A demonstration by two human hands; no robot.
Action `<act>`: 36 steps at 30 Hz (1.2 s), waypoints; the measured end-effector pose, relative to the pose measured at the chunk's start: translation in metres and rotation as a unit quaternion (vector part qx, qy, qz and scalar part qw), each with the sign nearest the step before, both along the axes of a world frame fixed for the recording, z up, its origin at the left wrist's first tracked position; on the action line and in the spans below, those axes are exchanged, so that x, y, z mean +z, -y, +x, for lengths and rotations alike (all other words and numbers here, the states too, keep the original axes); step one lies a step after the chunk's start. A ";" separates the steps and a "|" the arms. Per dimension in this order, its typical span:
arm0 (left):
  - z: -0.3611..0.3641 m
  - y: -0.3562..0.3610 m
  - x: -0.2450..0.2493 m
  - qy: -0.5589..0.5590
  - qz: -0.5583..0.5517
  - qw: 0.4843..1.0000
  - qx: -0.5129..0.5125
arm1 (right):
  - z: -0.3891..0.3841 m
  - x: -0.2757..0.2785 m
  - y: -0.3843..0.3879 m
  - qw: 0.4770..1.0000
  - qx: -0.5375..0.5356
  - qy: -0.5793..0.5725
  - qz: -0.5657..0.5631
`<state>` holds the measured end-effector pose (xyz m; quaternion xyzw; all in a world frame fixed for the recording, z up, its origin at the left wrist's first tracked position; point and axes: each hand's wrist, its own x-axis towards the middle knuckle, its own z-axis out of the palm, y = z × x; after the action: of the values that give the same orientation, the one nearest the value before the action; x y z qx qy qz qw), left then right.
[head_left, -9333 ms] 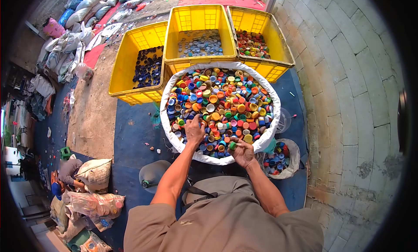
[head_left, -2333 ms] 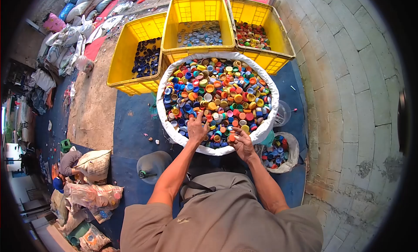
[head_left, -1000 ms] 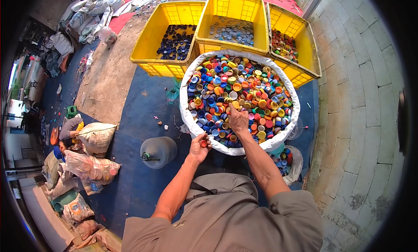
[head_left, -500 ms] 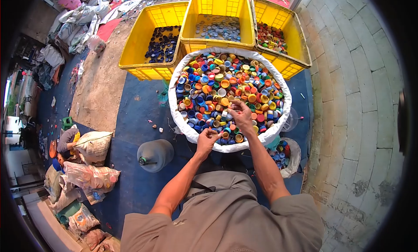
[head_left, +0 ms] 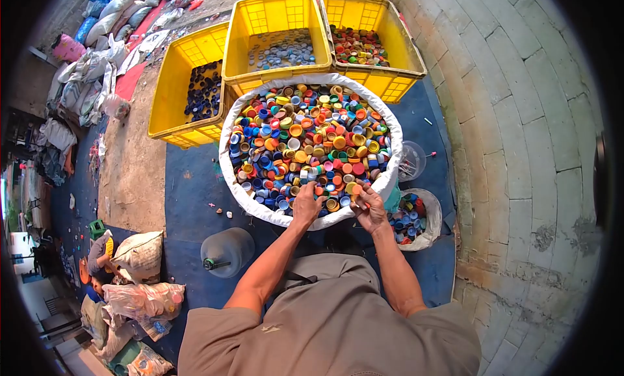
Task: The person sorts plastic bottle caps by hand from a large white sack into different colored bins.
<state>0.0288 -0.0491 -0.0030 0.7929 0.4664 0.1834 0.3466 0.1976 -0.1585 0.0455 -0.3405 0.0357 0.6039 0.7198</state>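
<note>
Your right hand (head_left: 370,213) pinches an orange cap (head_left: 355,189) at the tub's (head_left: 225,152) near-right edge; your left hand (head_left: 307,206) is over caps (head_left: 294,144) by the near edge, grip not determinable. Judged light, stiff, slightly slippery: hold by the side wall.

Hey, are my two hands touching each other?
Apart. The head view shows a gap between the left hand and the right hand, with bottle caps and the white rim visible between them.
</note>
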 end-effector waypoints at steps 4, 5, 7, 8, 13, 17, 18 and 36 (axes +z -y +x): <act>0.006 -0.005 0.000 -0.026 -0.016 0.999 0.014 | -0.002 -0.007 0.009 0.999 0.006 -0.020 0.025; 0.006 -0.006 -0.001 -0.020 -0.011 1.000 0.007 | -0.002 -0.010 0.010 0.998 0.013 -0.035 0.042; 0.006 -0.009 -0.008 -0.007 0.001 1.000 -0.004 | -0.005 -0.001 0.010 0.999 0.010 -0.043 0.026; 0.006 -0.011 -0.014 0.009 0.016 1.000 0.000 | -0.005 0.003 0.010 0.999 0.009 -0.047 0.019; 0.009 -0.018 0.016 0.301 -0.539 0.771 0.154 | -0.002 0.006 0.004 0.995 0.003 -0.088 0.049; 0.007 -0.023 0.042 0.448 -0.619 0.628 0.149 | -0.001 0.012 -0.006 0.992 -0.030 -0.106 0.060; 0.006 -0.022 0.047 0.447 -0.618 0.629 0.148 | 0.000 0.007 -0.008 0.994 -0.028 -0.093 0.052; 0.154 -0.078 0.118 0.552 -0.619 0.504 0.242 | 0.074 0.036 -0.093 0.972 -0.124 -0.163 0.113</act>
<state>0.1830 0.0287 0.1153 -0.0286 0.3492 0.3249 0.8784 0.2717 -0.0654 0.0816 -0.1469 0.1266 0.5572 0.8074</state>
